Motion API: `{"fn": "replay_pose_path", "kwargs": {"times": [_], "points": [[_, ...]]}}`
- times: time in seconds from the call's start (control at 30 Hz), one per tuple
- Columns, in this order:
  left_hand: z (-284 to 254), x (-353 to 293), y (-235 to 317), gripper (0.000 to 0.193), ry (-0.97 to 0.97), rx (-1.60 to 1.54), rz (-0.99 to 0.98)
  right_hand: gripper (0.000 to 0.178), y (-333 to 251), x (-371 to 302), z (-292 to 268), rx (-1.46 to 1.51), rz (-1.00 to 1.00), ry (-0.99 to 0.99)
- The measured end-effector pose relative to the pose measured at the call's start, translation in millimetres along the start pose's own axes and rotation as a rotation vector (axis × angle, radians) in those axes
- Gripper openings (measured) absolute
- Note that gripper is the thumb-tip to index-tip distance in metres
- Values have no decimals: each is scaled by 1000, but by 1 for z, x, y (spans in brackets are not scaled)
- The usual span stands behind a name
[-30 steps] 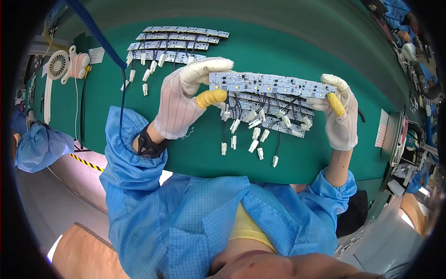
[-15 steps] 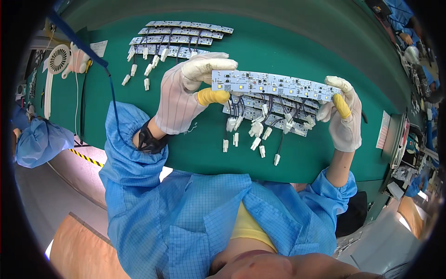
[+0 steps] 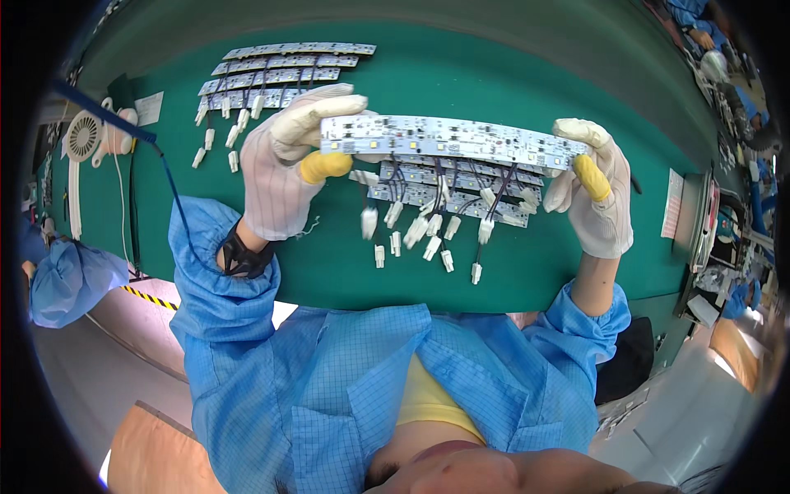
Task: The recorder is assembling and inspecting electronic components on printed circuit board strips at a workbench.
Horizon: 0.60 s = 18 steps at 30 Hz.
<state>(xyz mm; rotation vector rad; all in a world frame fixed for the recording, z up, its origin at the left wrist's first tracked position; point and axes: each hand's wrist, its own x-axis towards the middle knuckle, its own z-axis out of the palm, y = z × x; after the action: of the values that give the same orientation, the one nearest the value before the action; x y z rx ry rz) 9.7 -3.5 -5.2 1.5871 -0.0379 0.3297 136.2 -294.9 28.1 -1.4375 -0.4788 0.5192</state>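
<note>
Held board: one long, slightly curved white circuit strip, dotted with small yellow squares, raised across the centre of the frame, printed side to view.
Left hand: white striped glove, yellow thumb cover; grip closed on the strip's left end, fingers at the upper edge, thumb at the lower.
Right hand: white glove, yellow thumb cover; grip closed on the strip's right end.
Boards below: overlapping white strips, centre of frame, partly hidden, with dark leads and white connectors.
Boards, upper left: four strips in staggered rows, leads attached.
Bench: green top.
Fan: white and pink, upper left.
</note>
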Motion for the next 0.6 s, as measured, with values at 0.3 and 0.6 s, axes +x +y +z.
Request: {"fn": "replay_pose_path", "kwargs": {"times": [0.3, 0.6], "points": [[3, -1, -4, 54, 50, 10, 40, 88, -4, -2, -1, -16, 0, -9], [4, 3, -12, 52, 126, 96, 97, 42, -13, -4, 2, -44, 68, -42]]}}
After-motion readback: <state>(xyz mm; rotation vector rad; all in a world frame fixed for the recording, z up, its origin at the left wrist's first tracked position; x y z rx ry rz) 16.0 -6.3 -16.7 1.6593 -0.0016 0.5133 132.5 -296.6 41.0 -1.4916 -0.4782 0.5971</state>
